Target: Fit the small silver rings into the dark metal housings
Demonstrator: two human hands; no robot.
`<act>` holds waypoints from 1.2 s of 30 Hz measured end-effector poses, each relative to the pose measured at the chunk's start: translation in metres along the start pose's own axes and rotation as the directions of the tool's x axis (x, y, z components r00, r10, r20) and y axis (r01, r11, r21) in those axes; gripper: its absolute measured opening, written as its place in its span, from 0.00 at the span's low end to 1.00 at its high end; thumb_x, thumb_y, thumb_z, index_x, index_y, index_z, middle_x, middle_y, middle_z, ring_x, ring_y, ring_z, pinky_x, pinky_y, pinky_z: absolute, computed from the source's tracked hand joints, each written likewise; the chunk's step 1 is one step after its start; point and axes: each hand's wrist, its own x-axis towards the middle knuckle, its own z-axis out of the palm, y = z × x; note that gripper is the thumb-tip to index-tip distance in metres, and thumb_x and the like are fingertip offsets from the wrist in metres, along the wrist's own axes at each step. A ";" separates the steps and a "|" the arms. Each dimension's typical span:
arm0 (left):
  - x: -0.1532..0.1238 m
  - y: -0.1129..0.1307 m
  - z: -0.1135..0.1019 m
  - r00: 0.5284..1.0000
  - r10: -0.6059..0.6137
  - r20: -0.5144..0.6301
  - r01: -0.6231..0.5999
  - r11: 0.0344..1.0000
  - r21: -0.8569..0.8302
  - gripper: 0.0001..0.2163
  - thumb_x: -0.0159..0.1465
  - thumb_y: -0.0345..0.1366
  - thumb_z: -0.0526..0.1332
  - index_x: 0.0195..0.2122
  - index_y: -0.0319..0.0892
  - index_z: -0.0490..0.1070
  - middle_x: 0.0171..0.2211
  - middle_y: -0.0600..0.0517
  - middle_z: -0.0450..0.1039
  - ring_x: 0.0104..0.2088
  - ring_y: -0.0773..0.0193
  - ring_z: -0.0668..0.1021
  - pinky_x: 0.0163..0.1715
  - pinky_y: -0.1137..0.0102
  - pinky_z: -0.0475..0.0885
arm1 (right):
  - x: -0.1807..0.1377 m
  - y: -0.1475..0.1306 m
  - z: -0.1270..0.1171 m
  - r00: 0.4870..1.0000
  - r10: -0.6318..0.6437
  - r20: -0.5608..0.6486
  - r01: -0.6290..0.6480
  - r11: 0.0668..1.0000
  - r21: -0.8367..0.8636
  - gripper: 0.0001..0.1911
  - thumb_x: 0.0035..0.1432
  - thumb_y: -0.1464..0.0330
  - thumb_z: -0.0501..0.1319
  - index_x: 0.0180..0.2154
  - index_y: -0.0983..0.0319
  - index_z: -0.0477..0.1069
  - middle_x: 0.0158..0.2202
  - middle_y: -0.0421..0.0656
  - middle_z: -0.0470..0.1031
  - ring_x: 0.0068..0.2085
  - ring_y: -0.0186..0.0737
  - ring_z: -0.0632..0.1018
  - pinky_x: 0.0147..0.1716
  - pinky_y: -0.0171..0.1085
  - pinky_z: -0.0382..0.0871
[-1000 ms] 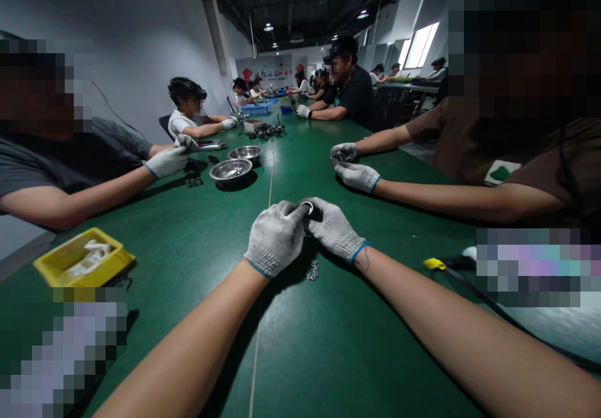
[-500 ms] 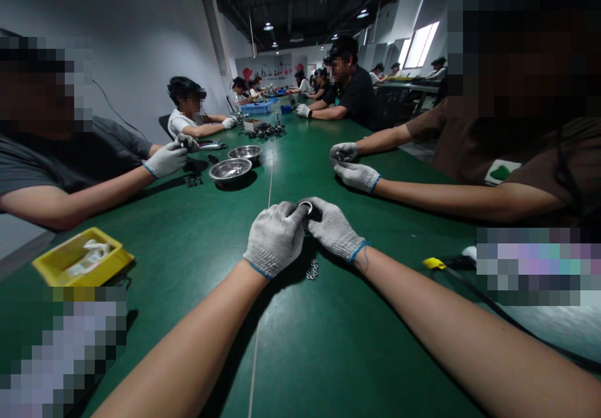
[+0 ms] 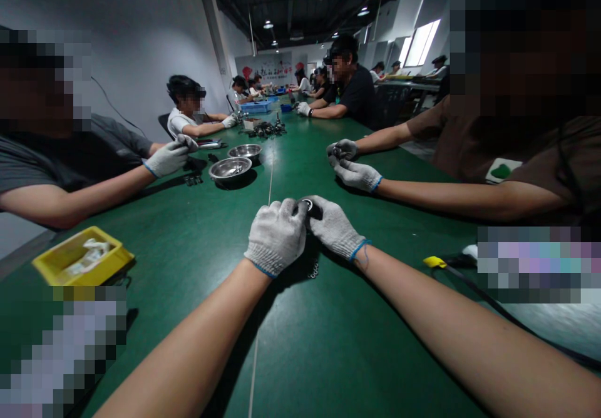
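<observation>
In white work gloves, my two hands meet over the green table (image 3: 357, 318). Between the fingertips is a small dark round part with a bright metal ring (image 3: 308, 205) at its end. My right hand (image 3: 334, 227) is closed around its right side. From the left, my left hand (image 3: 277, 235) has its fingers curled and its thumb and fingertips pressed against the part. Several small metal rings (image 3: 313, 271) lie on the table just below my hands, partly covered by the left one. The gloves hide much of the held part.
Two steel bowls (image 3: 230, 169) stand ahead to the left, with dark parts (image 3: 265, 130) beyond. A yellow bin (image 3: 84, 258) holds white pieces at the left. A cable with a yellow tag (image 3: 432, 261) runs along the right. Co-workers' gloved hands (image 3: 359, 174) work on both sides.
The part has tilted a little between my fingers and its ring looks narrower. My left hand has shifted slightly right and covers more of the small rings.
</observation>
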 end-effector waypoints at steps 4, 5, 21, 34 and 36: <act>0.003 0.002 -0.004 1.000 -0.012 0.005 0.012 1.000 0.021 0.17 0.69 0.35 0.57 0.57 0.40 0.75 0.45 0.39 0.76 0.40 0.48 0.78 0.36 0.56 0.75 | 0.000 -0.001 0.000 1.000 0.020 -0.022 -0.020 0.999 -0.033 0.12 0.53 0.71 0.63 0.41 0.61 0.80 0.39 0.45 0.84 0.41 0.45 0.82 0.44 0.41 0.77; 0.003 0.002 -0.003 1.000 -0.027 -0.009 0.027 1.000 -0.001 0.16 0.69 0.35 0.57 0.56 0.40 0.76 0.44 0.39 0.76 0.40 0.49 0.78 0.37 0.56 0.75 | -0.001 -0.001 0.000 0.999 0.022 -0.024 -0.023 0.999 -0.038 0.11 0.53 0.71 0.63 0.40 0.61 0.80 0.38 0.45 0.84 0.40 0.45 0.82 0.43 0.40 0.76; -0.010 -0.013 0.016 0.957 -0.126 -0.260 0.007 0.911 -0.413 0.13 0.69 0.36 0.59 0.51 0.45 0.80 0.41 0.46 0.75 0.40 0.57 0.79 0.42 0.63 0.79 | -0.006 -0.005 0.000 0.998 0.028 0.050 -0.028 1.000 -0.009 0.09 0.55 0.65 0.64 0.38 0.61 0.76 0.35 0.42 0.82 0.37 0.42 0.79 0.39 0.38 0.71; -0.009 -0.012 0.022 0.945 -0.206 -0.254 0.015 0.803 -0.596 0.13 0.67 0.34 0.59 0.50 0.42 0.79 0.40 0.47 0.76 0.38 0.60 0.80 0.40 0.66 0.78 | -0.008 -0.006 0.001 0.999 0.015 0.048 -0.015 1.000 0.017 0.10 0.55 0.66 0.65 0.40 0.61 0.78 0.36 0.43 0.83 0.38 0.44 0.81 0.39 0.39 0.74; -0.009 -0.013 0.022 0.929 -0.263 -0.259 0.046 0.778 -0.627 0.14 0.67 0.33 0.59 0.52 0.42 0.77 0.41 0.47 0.75 0.36 0.62 0.79 0.39 0.67 0.78 | -0.008 -0.006 0.000 0.999 0.026 0.043 -0.027 0.999 0.017 0.10 0.55 0.65 0.66 0.40 0.60 0.78 0.37 0.43 0.83 0.38 0.43 0.81 0.39 0.39 0.74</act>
